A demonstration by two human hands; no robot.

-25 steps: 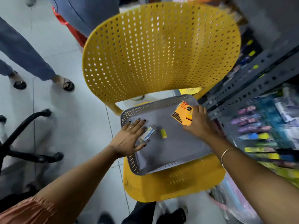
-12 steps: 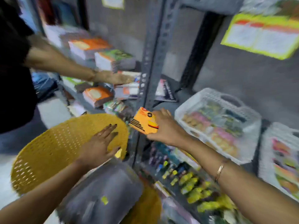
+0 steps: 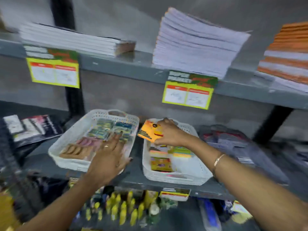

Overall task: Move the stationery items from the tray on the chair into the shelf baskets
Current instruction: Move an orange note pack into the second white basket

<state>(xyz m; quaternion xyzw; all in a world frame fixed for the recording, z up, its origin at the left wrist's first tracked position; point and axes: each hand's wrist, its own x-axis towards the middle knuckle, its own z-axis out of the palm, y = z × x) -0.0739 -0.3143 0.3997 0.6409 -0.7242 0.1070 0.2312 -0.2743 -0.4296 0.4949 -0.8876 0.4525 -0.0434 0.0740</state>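
Two white perforated baskets stand side by side on the middle grey shelf. My right hand (image 3: 170, 134) grips an orange packet (image 3: 149, 131) above the far left corner of the right basket (image 3: 191, 179), which holds yellow and green packs. My left hand (image 3: 110, 157) hovers flat, fingers spread, over the near right part of the left basket (image 3: 71, 132), filled with coloured packets. I cannot tell whether anything lies under its palm. The tray and the chair are out of view.
Stacks of notebooks (image 3: 196, 42) lie on the upper shelf, with yellow price tags (image 3: 187, 94) hanging from its edge. Black booklets (image 3: 33, 127) lie left of the baskets, plastic-wrapped goods (image 3: 233, 142) right. Yellow highlighters (image 3: 123, 209) fill the lower shelf.
The view swung from the chair and tray up to the shelf. My right hand carried the orange packet from the tray to the right basket. My left hand left the tray and reached the left basket.
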